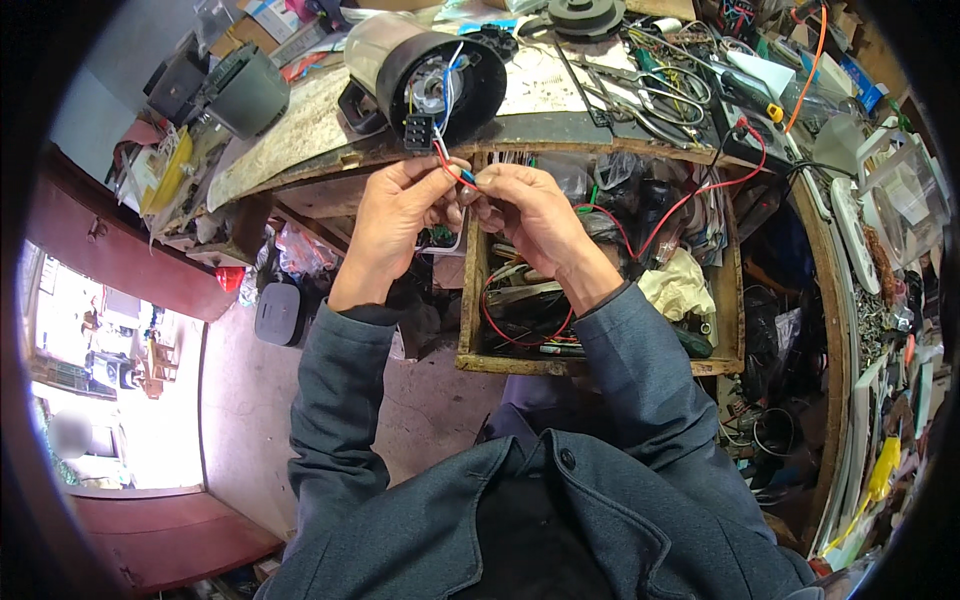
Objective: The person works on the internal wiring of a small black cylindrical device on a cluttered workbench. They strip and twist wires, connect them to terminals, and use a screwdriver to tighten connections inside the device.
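A jug-like appliance (385, 60) with a handle lies on its side on the bench, its open black base facing me. White, blue and red wires (441, 148) come out of the base, beside a black connector block (419, 132) at its rim. Just in front of the bench edge, my left hand (400, 212) pinches the red wire between thumb and fingers. My right hand (532, 212) closes its thumb and fingertips on the same wires, close to a small blue piece (467, 176). The fingertips partly hide the wire ends.
Below my hands, an open wooden drawer (600, 364) holds cables, bags and crumpled paper. Large scissors (655, 85), loose tools and wires lie at the bench's right. A red cable (690, 195) crosses the drawer. Dark grey pots (247, 90) stand at the left.
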